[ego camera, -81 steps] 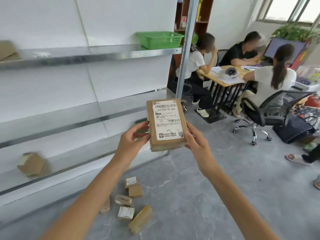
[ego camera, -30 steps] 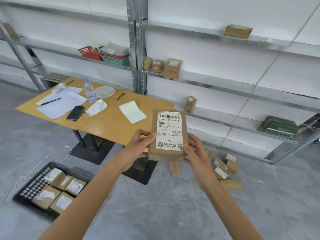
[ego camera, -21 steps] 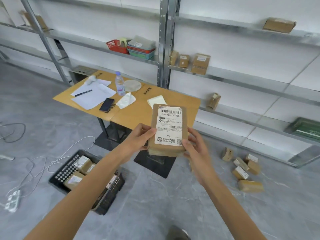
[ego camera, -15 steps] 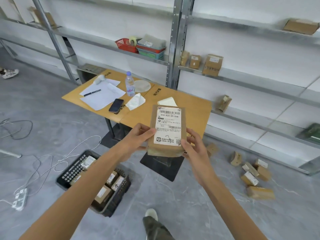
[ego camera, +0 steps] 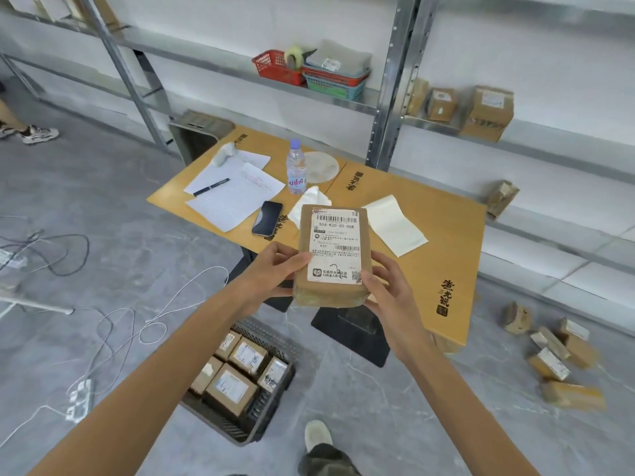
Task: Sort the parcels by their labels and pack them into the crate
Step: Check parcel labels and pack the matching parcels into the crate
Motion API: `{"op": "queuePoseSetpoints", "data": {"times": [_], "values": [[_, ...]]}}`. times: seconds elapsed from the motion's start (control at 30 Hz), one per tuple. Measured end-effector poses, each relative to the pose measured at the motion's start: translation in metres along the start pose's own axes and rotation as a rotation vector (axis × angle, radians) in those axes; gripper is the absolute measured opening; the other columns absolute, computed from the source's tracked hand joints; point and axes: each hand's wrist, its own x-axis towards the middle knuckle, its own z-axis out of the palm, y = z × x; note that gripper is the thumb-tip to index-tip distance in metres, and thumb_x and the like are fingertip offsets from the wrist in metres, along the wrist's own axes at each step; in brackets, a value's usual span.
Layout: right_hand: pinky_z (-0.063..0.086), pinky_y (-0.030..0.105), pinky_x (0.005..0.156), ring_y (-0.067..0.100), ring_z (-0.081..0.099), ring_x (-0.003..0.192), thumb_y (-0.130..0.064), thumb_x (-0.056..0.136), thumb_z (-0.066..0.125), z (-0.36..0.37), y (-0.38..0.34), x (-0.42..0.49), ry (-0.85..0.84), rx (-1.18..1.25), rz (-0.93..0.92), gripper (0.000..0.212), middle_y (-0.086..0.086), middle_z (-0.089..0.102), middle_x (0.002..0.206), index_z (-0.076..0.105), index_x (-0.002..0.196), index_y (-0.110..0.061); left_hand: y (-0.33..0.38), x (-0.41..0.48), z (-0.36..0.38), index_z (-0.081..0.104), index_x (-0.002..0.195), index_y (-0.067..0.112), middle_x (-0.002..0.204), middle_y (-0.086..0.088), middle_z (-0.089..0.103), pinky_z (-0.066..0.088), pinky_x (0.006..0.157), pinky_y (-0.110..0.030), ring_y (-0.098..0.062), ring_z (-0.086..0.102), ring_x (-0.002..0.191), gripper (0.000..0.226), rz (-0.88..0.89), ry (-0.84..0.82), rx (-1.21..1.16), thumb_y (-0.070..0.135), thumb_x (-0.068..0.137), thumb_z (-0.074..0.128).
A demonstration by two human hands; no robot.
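Note:
A brown cardboard parcel [ego camera: 331, 297] with a white barcode label is held upright in front of me, label facing me. My left hand [ego camera: 275, 269] grips its left edge, thumb on the label. My right hand [ego camera: 388, 286] grips the right edge from below. On the floor under my left forearm stands a black crate [ego camera: 268, 407] holding several labelled brown parcels [ego camera: 231, 389]. More loose parcels [ego camera: 549, 364] lie on the floor at the right.
A wooden table [ego camera: 443, 242] carries papers, a pen, a phone [ego camera: 267, 218], a water bottle [ego camera: 296, 166] and tissues. Metal shelves [ego camera: 388, 80] behind hold baskets [ego camera: 330, 77] and boxes [ego camera: 486, 113]. Cables and a power strip [ego camera: 80, 400] lie at the left. My shoe [ego camera: 318, 434] is near the crate.
My view has swung from the office side to the table and has come closer to the crate. Both hands have kept hold of the same parcel.

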Motion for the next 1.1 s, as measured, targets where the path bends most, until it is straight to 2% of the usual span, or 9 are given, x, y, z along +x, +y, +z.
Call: {"op": "queuePoseSetpoints", "data": {"times": [0.1, 0.27, 0.43, 0.6, 0.7, 0.83, 0.9, 1.0, 1.1], "values": [[0.056, 0.04, 0.089, 0.018, 0.057, 0.115, -0.028, 0.086, 0.064, 0.039, 0.006, 0.01, 0.01, 0.013, 0.02, 0.039, 0.005, 0.058, 0.122, 0.053, 0.123, -0.033, 0.001, 0.008, -0.042, 0.047, 0.097, 0.015, 0.093, 0.001, 0.073, 0.058, 0.07, -0.035, -0.014, 0.07, 0.088, 0.027, -0.008, -0.008, -0.013, 0.031, 0.084, 0.065], [0.055, 0.04, 0.091, 0.016, 0.059, 0.113, -0.03, 0.088, 0.062, 0.117, 0.026, 0.016, 0.046, 0.044, 0.019, 0.034, 0.003, 0.059, 0.121, 0.053, 0.121, -0.034, 0.002, 0.019, -0.123, 0.048, 0.095, 0.016, 0.103, -0.003, 0.067, 0.058, 0.07, -0.035, -0.016, 0.07, 0.085, 0.027, 0.008, -0.054, 0.019, 0.031, 0.083, 0.066], [0.055, 0.027, 0.074, 0.008, 0.059, 0.108, -0.032, 0.094, 0.054, 0.208, 0.049, 0.002, 0.113, 0.122, 0.072, 0.025, -0.008, 0.062, 0.115, 0.052, 0.118, -0.038, -0.001, 0.014, -0.207, 0.046, 0.098, 0.013, 0.103, -0.004, 0.067, 0.058, 0.072, -0.037, -0.015, 0.071, 0.086, 0.033, -0.023, -0.146, 0.055, 0.031, 0.082, 0.069], [0.058, 0.034, 0.074, 0.017, 0.059, 0.113, -0.028, 0.097, 0.052, 0.275, 0.066, -0.018, 0.182, 0.207, 0.108, 0.028, -0.002, 0.063, 0.12, 0.054, 0.124, -0.03, -0.003, -0.001, -0.278, 0.043, 0.102, 0.016, 0.103, -0.004, 0.068, 0.058, 0.075, -0.04, -0.021, 0.069, 0.092, 0.042, -0.077, -0.258, 0.12, 0.034, 0.078, 0.072], [0.057, 0.039, 0.08, 0.017, 0.059, 0.115, -0.029, 0.096, 0.052, 0.3, 0.074, -0.027, 0.2, 0.214, 0.121, 0.032, -0.002, 0.063, 0.121, 0.053, 0.128, -0.028, -0.002, -0.006, -0.303, 0.04, 0.122, 0.021, 0.11, -0.001, 0.064, 0.056, 0.083, -0.045, -0.019, 0.066, 0.098, 0.056, -0.111, -0.283, 0.167, 0.038, 0.077, 0.071], [0.056, 0.029, 0.073, 0.012, 0.063, 0.107, -0.028, 0.096, 0.052, 0.314, 0.082, -0.036, 0.181, 0.149, 0.098, 0.032, -0.007, 0.068, 0.112, 0.055, 0.128, -0.031, -0.008, -0.005, -0.314, 0.022, 0.141, 0.035, 0.127, -0.006, 0.056, 0.048, 0.095, -0.053, -0.024, 0.056, 0.117, 0.076, -0.115, -0.268, 0.189, 0.041, 0.081, 0.068], [0.056, 0.028, 0.072, 0.01, 0.064, 0.104, -0.028, 0.096, 0.051, 0.313, 0.086, -0.036, 0.131, 0.124, 0.114, 0.031, -0.008, 0.069, 0.111, 0.056, 0.126, -0.032, -0.01, -0.002, -0.319, 0.026, 0.14, 0.034, 0.127, -0.007, 0.056, 0.048, 0.095, -0.053, -0.024, 0.058, 0.115, 0.07, -0.11, -0.23, 0.158, 0.039, 0.082, 0.066], [0.056, 0.029, 0.072, 0.01, 0.064, 0.105, -0.028, 0.096, 0.051, 0.312, 0.095, -0.034, 0.082, 0.108, 0.146, 0.028, -0.005, 0.069, 0.113, 0.061, 0.121, -0.032, -0.022, 0.002, -0.33, 0.045, 0.121, 0.027, 0.122, -0.009, 0.06, 0.053, 0.089, -0.048, -0.022, 0.064, 0.103, 0.042, -0.104, -0.199, 0.141, 0.032, 0.085, 0.066], [0.053, 0.032, 0.079, 0.016, 0.059, 0.11, -0.03, 0.096, 0.049, 0.319, 0.11, -0.03, 0.124, 0.118, 0.179, 0.028, 0.004, 0.066, 0.116, 0.062, 0.121, -0.027, -0.041, 0.006, -0.347, 0.047, 0.11, 0.017, 0.119, -0.015, 0.062, 0.057, 0.082, -0.043, -0.025, 0.066, 0.1, 0.035, -0.131, -0.194, 0.129, 0.022, 0.083, 0.069]]}}
